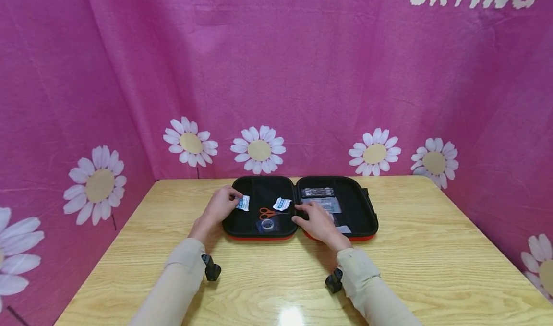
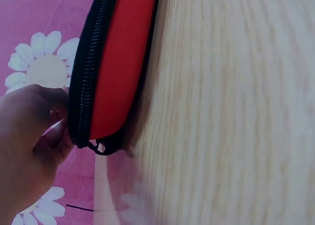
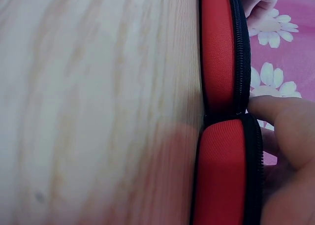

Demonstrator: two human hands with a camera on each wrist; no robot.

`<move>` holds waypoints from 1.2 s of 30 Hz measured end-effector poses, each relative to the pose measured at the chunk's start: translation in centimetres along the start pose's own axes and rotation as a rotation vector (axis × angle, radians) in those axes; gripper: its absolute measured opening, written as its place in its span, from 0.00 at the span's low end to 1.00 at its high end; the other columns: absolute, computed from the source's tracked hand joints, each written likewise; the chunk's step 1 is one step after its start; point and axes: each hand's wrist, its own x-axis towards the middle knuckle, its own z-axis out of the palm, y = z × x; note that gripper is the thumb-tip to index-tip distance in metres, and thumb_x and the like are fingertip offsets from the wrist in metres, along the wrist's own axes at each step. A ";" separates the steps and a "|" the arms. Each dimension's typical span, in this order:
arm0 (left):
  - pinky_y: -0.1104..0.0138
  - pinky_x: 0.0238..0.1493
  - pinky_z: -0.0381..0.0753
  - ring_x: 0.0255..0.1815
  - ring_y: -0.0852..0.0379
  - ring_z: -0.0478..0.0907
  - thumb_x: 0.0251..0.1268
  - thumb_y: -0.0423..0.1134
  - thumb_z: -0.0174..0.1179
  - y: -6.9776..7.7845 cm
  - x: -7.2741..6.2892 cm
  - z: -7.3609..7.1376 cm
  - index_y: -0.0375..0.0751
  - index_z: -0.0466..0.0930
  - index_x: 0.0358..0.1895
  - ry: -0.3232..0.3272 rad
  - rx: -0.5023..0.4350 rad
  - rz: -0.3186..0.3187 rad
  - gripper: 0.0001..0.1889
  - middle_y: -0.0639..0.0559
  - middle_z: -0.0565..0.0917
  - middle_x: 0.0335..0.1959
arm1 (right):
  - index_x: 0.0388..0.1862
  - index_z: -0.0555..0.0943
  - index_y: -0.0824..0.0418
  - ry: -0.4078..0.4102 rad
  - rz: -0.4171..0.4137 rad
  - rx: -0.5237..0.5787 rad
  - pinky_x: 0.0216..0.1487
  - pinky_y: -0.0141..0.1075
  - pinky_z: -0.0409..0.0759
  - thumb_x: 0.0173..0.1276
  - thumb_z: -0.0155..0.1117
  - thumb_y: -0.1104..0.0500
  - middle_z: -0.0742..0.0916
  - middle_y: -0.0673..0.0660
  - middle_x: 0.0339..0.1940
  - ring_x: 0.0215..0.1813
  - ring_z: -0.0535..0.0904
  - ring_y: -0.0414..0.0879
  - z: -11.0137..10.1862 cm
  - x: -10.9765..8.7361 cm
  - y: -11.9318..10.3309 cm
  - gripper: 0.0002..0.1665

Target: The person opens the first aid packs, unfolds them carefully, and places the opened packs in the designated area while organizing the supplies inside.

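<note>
An unzipped red-and-black case [image 1: 285,237] lies spread flat on the table, its two halves side by side. At the left half, my left hand [image 1: 220,204] pinches the edge of a small white-and-blue packet [image 1: 244,203]. A second such packet [image 1: 282,204] lies nearer the hinge. Below it are orange-handled scissors [image 1: 266,213] and a roll of tape [image 1: 268,225] in a clear bag. My right hand [image 1: 317,220] rests over the hinge, fingers loosely bent, the thumb touching the zipped rim in the right wrist view. Nothing shows held in it; its palm side is partly hidden.
In the case's right half lie a clear pack of thin sticks [image 1: 318,192] and several clear packets [image 1: 327,204], partly behind my right hand. The wooden table [image 1: 268,278] extends on both sides. A pink cloth [image 1: 302,86] with daisies hangs behind.
</note>
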 end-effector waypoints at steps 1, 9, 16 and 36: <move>0.55 0.52 0.79 0.43 0.49 0.76 0.66 0.27 0.57 0.0 0.2 0.1 0.30 0.87 0.45 -0.007 0.009 -0.012 0.10 0.39 0.82 0.45 | 0.64 0.79 0.58 -0.002 0.003 -0.002 0.63 0.58 0.67 0.69 0.65 0.50 0.80 0.63 0.57 0.61 0.75 0.60 0.0 0.0 0.0 0.27; 0.54 0.58 0.77 0.46 0.47 0.76 0.66 0.28 0.57 0.1 1.3 1.2 0.31 0.86 0.45 -0.042 0.117 -0.035 0.10 0.39 0.81 0.46 | 0.64 0.80 0.56 0.002 0.007 -0.008 0.62 0.57 0.68 0.69 0.65 0.49 0.80 0.62 0.55 0.60 0.76 0.59 0.2 0.1 0.1 0.27; 0.54 0.57 0.76 0.46 0.45 0.77 0.63 0.26 0.58 0.7 2.2 2.2 0.32 0.86 0.41 -0.013 0.156 -0.036 0.09 0.40 0.83 0.44 | 0.64 0.80 0.56 0.003 0.011 -0.007 0.62 0.57 0.68 0.68 0.65 0.49 0.80 0.61 0.55 0.59 0.76 0.58 0.3 0.1 0.2 0.27; 0.51 0.59 0.75 0.52 0.45 0.77 0.67 0.38 0.63 1.7 2.5 4.1 0.43 0.89 0.44 -0.069 0.411 -0.015 0.08 0.42 0.79 0.47 | 0.63 0.80 0.60 0.031 -0.024 -0.011 0.60 0.55 0.70 0.68 0.65 0.51 0.80 0.62 0.52 0.56 0.77 0.58 0.0 -0.2 0.0 0.27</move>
